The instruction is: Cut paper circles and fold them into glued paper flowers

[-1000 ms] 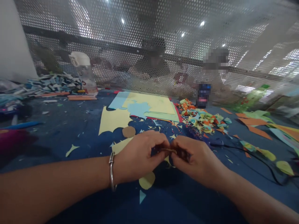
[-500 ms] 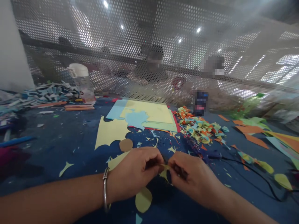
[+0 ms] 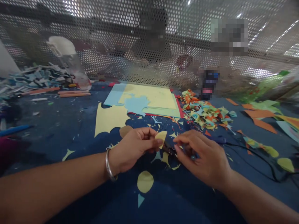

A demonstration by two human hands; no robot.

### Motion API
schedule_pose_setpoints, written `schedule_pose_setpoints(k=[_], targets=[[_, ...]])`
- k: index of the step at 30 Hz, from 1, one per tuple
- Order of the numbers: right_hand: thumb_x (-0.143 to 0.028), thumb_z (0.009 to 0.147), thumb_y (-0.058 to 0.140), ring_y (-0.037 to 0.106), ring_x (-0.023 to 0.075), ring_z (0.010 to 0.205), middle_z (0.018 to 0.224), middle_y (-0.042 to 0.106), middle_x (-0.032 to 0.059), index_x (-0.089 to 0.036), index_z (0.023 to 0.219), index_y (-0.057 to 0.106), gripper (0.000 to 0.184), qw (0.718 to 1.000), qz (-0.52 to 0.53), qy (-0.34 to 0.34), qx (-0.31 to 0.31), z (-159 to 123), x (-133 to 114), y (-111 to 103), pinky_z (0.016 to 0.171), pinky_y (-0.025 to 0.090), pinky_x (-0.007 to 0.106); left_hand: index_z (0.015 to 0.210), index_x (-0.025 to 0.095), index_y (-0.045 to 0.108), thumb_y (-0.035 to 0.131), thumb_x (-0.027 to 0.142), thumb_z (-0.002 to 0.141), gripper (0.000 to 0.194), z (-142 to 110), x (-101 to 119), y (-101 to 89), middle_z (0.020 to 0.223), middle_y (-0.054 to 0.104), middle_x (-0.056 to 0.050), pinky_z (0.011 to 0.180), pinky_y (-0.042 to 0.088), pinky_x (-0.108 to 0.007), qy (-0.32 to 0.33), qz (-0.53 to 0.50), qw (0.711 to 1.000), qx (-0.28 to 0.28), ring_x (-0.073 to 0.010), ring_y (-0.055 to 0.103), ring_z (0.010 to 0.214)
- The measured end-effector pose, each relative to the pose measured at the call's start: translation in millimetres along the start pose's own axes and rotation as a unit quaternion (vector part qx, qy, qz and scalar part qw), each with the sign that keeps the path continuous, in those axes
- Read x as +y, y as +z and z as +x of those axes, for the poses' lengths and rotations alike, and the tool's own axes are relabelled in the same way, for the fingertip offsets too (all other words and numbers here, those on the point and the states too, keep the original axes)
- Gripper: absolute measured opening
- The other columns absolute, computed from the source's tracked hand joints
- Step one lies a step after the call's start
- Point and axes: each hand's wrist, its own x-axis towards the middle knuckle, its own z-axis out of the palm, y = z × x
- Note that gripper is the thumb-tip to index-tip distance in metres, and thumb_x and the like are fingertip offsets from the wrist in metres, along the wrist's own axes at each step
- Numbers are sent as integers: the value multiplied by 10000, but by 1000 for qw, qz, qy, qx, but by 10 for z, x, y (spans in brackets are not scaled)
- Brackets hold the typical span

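My left hand (image 3: 137, 146), with a silver bangle at its wrist, pinches a small folded piece of yellow paper (image 3: 161, 137) between thumb and fingers. To the right of the paper, my right hand (image 3: 201, 154) is held with thumb and forefinger apart and nothing between them. A dark slim object (image 3: 170, 150) lies between the hands; its kind is unclear. Below the left hand lies a yellow paper circle (image 3: 145, 182), with a small light-blue paper triangle (image 3: 140, 200) under it. A brown disc (image 3: 125, 131) is partly hidden behind the left hand.
A yellow sheet with scalloped edges (image 3: 109, 119) lies before stacked coloured paper (image 3: 156, 93). Small folded paper pieces (image 3: 207, 112) are heaped at right, near a black cable (image 3: 254, 152). A bottle (image 3: 74, 65) stands at back left, before a perforated metal screen (image 3: 107, 56).
My hands have moved apart. The yellow paper stays in my left hand, while my right hand has let go and shifted right. The camera view has tilted down.
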Motion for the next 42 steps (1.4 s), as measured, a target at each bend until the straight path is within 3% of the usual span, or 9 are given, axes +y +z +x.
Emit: schedule_pose_setpoints(k=[5, 9, 13, 20, 27, 30, 34, 42], targets=[[-124, 939, 605, 690, 140, 866, 982, 725, 55, -170, 1090, 624, 159, 992, -50, -111, -26, -19, -41, 21, 696, 526, 242, 887, 154, 581, 872, 296, 703, 372, -46, -7, 49, 686, 674, 27, 631, 466, -173, -29, -65, 997, -23, -74, 617, 652], [-88, 959, 564, 691, 145, 857, 927, 732, 61, -149, 1011, 630, 103, 987, -51, -149, -27, -9, -70, 18, 665, 513, 257, 921, 160, 588, 793, 239, 790, 255, -67, -28, 50, 674, 693, 13, 616, 482, -172, -44, -66, 995, -59, -76, 635, 626], [-122, 960, 590, 687, 140, 855, 915, 728, 53, -152, 1000, 633, 66, 990, -29, -134, -21, -6, -78, 5, 677, 516, 249, 869, 152, 615, 716, 243, 853, 137, -80, -6, 49, 650, 705, -7, 612, 501, -171, -57, -64, 994, -65, -72, 641, 591], [-134, 951, 579, 658, 134, 786, 887, 693, 44, -184, 964, 626, 70, 996, 68, -37, -44, 9, -84, 21, 692, 530, 255, 898, 131, 703, 751, 273, 837, 162, -64, -45, 29, 702, 726, -10, 641, 527, -194, 8, -16, 999, -44, -86, 665, 629], [-145, 953, 563, 588, 121, 715, 833, 648, 30, -182, 899, 619, 86, 993, 103, 31, -38, 14, -71, 48, 632, 492, 245, 870, 133, 748, 702, 267, 867, 141, -105, -42, 69, 744, 735, -21, 701, 565, -208, -6, -9, 998, -55, -110, 706, 706], [-138, 945, 564, 565, 112, 677, 821, 635, 28, -177, 909, 625, 81, 992, 109, 44, -40, 4, -70, 47, 599, 474, 239, 833, 132, 741, 713, 320, 870, 194, -131, -40, 76, 778, 727, -19, 730, 569, -215, 10, -3, 998, -54, -115, 703, 740], [-143, 939, 578, 578, 114, 684, 814, 635, 25, -188, 896, 628, 80, 993, 105, 50, -30, -1, -79, 51, 599, 479, 235, 944, 123, 740, 772, 318, 828, 230, -135, -65, 57, 824, 731, -38, 739, 548, -216, 37, 53, 995, -77, -120, 678, 776], [-157, 953, 575, 581, 121, 689, 776, 639, 21, -184, 871, 628, 101, 995, 89, 35, -27, 39, -93, 37, 595, 473, 238, 907, 142, 766, 715, 358, 856, 228, -153, -50, 62, 787, 726, -39, 729, 552, -232, 58, 138, 987, -62, -132, 659, 751]])
